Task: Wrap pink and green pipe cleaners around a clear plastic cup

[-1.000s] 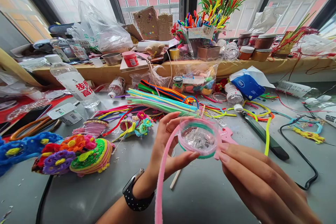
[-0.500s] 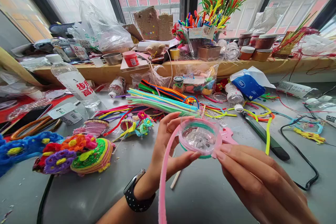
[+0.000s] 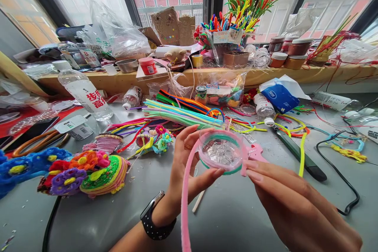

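I'm counting one bare left hand (image 3: 180, 167), one bare right hand (image 3: 297, 197), one clear round plastic cup (image 3: 222, 150) and one long pink fuzzy strip (image 3: 185, 201). One black white-dotted watch strap (image 3: 156, 225) is showing. Five lidded reddish-brown jars (image 3: 299, 48) are clustering, two brown cardboard pieces (image 3: 164, 25) are standing, and at least five clear white-labelled plastic bottles (image 3: 85, 93) are sitting around.

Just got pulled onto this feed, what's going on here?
A person's left hand holds a clear plastic container with a teal pipe cleaner and a pink pipe cleaner around it. The pink one's long tail hangs down on the left. The right hand has its fingertips by the pink end; a pinch can't be confirmed. Behind lies a bundle of pastel pipe cleaners.
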`<state>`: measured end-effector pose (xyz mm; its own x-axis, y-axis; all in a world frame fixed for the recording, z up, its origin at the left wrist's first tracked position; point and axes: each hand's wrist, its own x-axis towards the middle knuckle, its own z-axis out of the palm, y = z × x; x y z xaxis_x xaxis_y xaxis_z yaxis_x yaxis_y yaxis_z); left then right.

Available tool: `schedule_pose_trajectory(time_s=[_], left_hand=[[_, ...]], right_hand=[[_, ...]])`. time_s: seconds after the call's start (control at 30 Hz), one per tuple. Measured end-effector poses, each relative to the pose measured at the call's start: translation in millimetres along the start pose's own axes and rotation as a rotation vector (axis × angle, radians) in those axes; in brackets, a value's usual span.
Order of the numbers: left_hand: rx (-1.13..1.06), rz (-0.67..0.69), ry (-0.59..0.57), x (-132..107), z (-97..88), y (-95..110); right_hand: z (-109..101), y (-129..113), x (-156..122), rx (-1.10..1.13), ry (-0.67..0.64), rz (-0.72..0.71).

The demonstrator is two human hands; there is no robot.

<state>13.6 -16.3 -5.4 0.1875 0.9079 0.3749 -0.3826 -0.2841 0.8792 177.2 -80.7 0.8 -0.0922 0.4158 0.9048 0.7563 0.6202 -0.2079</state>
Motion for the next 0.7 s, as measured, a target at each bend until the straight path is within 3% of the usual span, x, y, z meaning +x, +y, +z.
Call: schedule_pose_trajectory(time_s=[0.1, 0.17, 0.3, 0.33, 0.47, 0.6, 0.7], left_hand=[[-0.053, -0.008, -0.06, 2.9, -3.5, -2.0], [-0.121, -0.046, -0.082, 6.0, -5.7, -1.9], [-0.25, -0.325, -0.162, 11.6, -9.7, 1.1], [-0.277, -0.382, -0.197, 12.6, -11.1, 1.8], [-0.318, -0.553, -0.311, 14.0, -17.9, 2.6], [-0.382, -0.641, -0.436, 12.8, -23.3, 2.0], [-0.411, -0.687, -0.454, 11.8, -26.1, 0.5]], right_hand=[[0.9, 5.4, -1.4, 0.119, -0.005, 0.053], [1.5, 6.0, 0.6, 0.207, 0.048, 0.175], [0.5, 7.0, 10.7, 0.41, 0.228, 0.439], [-0.8, 10.0, 13.8, 0.463, 0.206, 0.48], [-10.0, 32.3, 28.3, 0.575, -0.142, 0.632], [-16.6, 46.8, 47.0, 0.752, -0.49, 0.619], [-16.4, 46.2, 58.4, 0.763, -0.736, 0.586]])
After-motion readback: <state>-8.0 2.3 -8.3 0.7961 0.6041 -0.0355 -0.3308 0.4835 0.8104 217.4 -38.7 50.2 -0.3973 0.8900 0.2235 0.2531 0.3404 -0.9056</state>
